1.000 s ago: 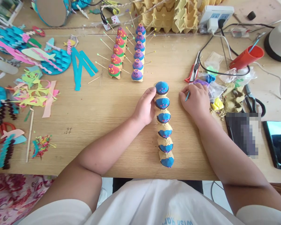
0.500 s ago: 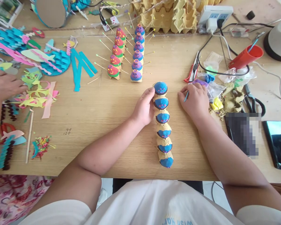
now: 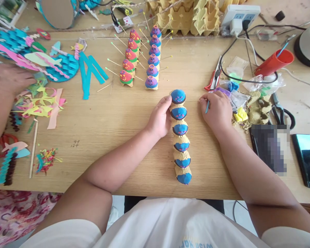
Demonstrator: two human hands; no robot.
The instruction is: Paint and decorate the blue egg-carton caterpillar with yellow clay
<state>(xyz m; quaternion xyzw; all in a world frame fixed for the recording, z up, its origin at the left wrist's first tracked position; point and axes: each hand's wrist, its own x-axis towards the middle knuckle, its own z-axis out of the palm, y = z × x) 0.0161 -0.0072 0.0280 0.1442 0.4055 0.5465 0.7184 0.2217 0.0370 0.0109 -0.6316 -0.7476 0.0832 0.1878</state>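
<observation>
A strip of egg-carton cups (image 3: 182,139) lies lengthwise in front of me, each cup partly covered in blue clay with small pink marks. My left hand (image 3: 158,119) is closed on the strip's far end, thumb beside the top blue cup. To the right of the strip, my right hand (image 3: 216,110) rests on the table, its fingers closed round a thin blue modelling tool (image 3: 207,106). A bit of purple clay (image 3: 223,91) in plastic shows just beyond those knuckles. Farther back stand a red-and-green cup strip (image 3: 128,65) and a purple one (image 3: 152,70), both with stick feelers.
Another person's hand (image 3: 11,77) is over paper scraps (image 3: 38,103) at the left. On the right lie a red cutter (image 3: 214,75), scissors (image 3: 280,110), a red cup (image 3: 276,63), cables and a phone (image 3: 307,158). Egg cartons (image 3: 181,20) stand at the back.
The other person's hand has moved up and a little right over the scraps, uncovering red scissors handles. My own hands and the blue strip have barely moved; the view has shifted slightly.
</observation>
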